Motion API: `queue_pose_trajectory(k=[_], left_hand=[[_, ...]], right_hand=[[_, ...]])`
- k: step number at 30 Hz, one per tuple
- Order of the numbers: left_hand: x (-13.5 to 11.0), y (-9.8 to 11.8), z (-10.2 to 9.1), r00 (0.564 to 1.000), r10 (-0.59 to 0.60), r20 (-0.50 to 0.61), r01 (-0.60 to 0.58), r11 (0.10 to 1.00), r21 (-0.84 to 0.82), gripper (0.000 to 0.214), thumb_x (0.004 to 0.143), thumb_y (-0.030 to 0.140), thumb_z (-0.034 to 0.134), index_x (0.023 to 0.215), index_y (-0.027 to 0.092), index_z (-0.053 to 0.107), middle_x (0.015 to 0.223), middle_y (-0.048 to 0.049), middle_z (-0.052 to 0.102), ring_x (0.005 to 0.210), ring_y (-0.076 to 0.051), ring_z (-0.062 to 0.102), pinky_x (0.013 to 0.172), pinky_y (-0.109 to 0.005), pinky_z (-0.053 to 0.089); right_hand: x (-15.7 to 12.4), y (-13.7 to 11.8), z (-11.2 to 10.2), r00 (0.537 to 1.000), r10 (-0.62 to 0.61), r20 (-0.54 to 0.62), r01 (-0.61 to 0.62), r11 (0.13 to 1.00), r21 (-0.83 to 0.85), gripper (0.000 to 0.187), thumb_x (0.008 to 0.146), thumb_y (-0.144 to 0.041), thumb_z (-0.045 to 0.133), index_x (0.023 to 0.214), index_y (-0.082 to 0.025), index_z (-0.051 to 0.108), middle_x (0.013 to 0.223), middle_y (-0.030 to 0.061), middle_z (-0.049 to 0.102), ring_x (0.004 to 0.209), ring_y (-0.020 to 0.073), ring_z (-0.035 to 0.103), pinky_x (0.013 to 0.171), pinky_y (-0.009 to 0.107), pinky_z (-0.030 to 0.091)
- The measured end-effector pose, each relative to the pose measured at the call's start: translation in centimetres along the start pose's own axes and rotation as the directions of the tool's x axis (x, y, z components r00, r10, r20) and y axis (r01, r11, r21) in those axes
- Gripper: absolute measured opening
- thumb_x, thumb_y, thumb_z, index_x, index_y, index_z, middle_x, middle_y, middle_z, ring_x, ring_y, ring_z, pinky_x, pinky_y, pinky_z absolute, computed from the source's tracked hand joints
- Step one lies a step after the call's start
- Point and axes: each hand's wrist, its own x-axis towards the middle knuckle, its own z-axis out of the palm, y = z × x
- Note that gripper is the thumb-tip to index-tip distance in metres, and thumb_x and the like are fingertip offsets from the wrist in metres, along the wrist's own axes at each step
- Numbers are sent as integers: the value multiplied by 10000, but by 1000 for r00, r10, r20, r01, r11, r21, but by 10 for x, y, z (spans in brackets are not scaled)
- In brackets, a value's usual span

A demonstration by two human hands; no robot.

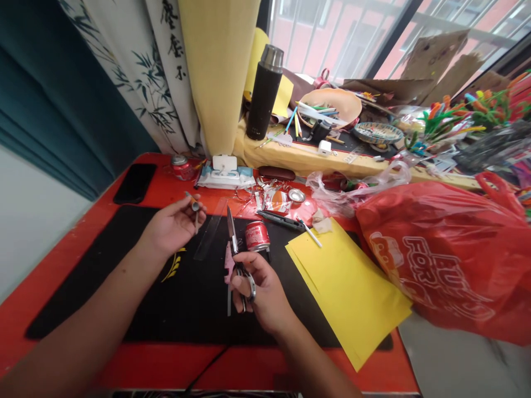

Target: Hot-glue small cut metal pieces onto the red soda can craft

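Note:
My right hand (261, 293) grips the handles of a pair of scissors (233, 237), whose blades point away from me over the black mat (103, 276). My left hand (174, 224) is up and to the left, fingers pinched on a small thin metal strip (194, 209). A cut red drink can (256, 236) stands just right of the scissor blades. A clear ruler (211, 229) lies between my two hands. Yellow paper sheets (348, 287) lie to the right of my right hand.
A red plastic bag (448, 260) fills the right side. A utility knife (282, 220), a black phone (135, 182), a wipes pack (226, 177) and another can (180, 166) lie on the red desk (50, 276). A black flask (264, 91) and craft clutter crowd the windowsill.

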Motion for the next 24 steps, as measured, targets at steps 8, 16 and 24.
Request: queue_pose_trajectory(k=[8, 16, 24], left_hand=[[40, 37, 18, 883, 467, -46, -440, 858, 264, 235, 1004, -35, 635, 862, 92, 774, 747, -15, 731, 784, -119, 677, 778, -196, 551], [23, 24, 10, 947, 319, 29, -315, 913, 260, 293, 1075, 32, 538, 913, 98, 773, 735, -35, 728, 724, -160, 701, 810, -312, 622], [-11, -12, 14, 983, 57, 174, -78, 990, 121, 185, 1057, 142, 690, 882, 131, 747, 765, -30, 698, 664, -137, 681, 562, -208, 552]], right_hand=[[-9, 2, -1, 1000, 21, -3, -21, 1000, 12, 535, 820, -498, 1007, 1176, -249, 694, 916, -55, 691, 441, 42, 564, 379, 166, 273], [-12, 6, -11, 997, -60, 45, 56, 994, 90, 485, 860, -490, 994, 1196, -252, 737, 864, -66, 659, 424, 20, 479, 395, 174, 326], [-12, -1, -13, 995, -47, 84, 42, 997, 59, 538, 843, -505, 1011, 1212, -252, 711, 813, -82, 648, 410, 25, 474, 386, 169, 351]])
